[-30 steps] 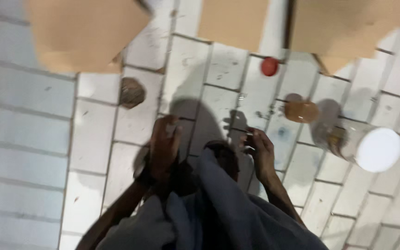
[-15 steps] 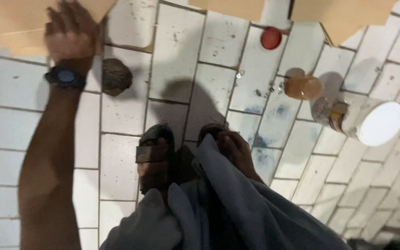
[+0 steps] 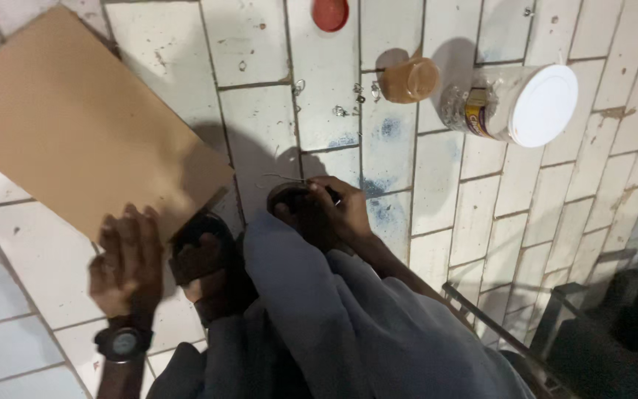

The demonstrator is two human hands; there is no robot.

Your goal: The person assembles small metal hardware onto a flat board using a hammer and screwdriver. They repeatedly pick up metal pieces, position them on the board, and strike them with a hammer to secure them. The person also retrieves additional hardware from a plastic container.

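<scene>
Left hand (image 3: 128, 258), black watch (image 3: 122, 343) on its wrist, lies flat with fingers spread, pressing on the near edge of a brown cardboard sheet (image 3: 75, 118); nothing pinched, palm down on the board where it meets the white tiled floor (image 3: 23, 295). Just right of that hand is a sandalled foot (image 3: 204, 262), touching the cardboard's near corner. Grey trouser leg (image 3: 348, 325) fills the near middle. Right hand (image 3: 330, 214) is curled, fingers pressed together around something small and dark by the other foot; cannot tell what it grips. A thin wire (image 3: 286, 178) sticks out just left of those fingers. Past the right hand, small metal bits (image 3: 356, 100) lie scattered on the tiles. Further out, a tan cup (image 3: 409, 79) and a clear plastic jar with a white lid (image 3: 518, 105) lie beside each other, slightly apart. Furthest, a red cap (image 3: 330, 12) at the top edge. The cardboard stretches away up-left from the left hand.
</scene>
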